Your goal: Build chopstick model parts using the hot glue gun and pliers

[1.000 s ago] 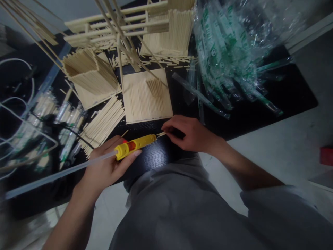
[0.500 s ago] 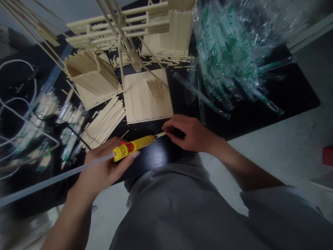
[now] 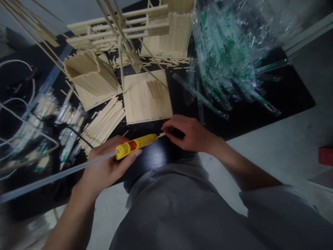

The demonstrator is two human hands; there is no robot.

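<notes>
My left hand (image 3: pixel 110 161) is wrapped round a yellow hot glue gun (image 3: pixel 136 145), a long clear glue stick (image 3: pixel 62 174) trailing from its back end. The gun's nozzle points right, at a thin wooden stick (image 3: pixel 161 134). Between thumb and fingers, my right hand (image 3: pixel 186 133) pinches that stick low over the black table; most of it is hidden by the hand. Just beyond both hands lies a square wooden board (image 3: pixel 130 97) covered with a row of glued sticks, with a short raised row of sticks (image 3: pixel 155 89) standing on its right part.
Loose sticks (image 3: pixel 105 121) lie in a pile left of the board. A box built of sticks (image 3: pixel 91 74) stands behind them, and a stick frame (image 3: pixel 122 26) rises at the back. Plastic-wrapped chopsticks (image 3: pixel 223 59) fill the right; a white cable (image 3: pixel 33 90) coils at left.
The glue gun in my left hand has shifted slightly right, its nozzle now over the stick's near end. My right hand stays almost still, holding the stick.
</notes>
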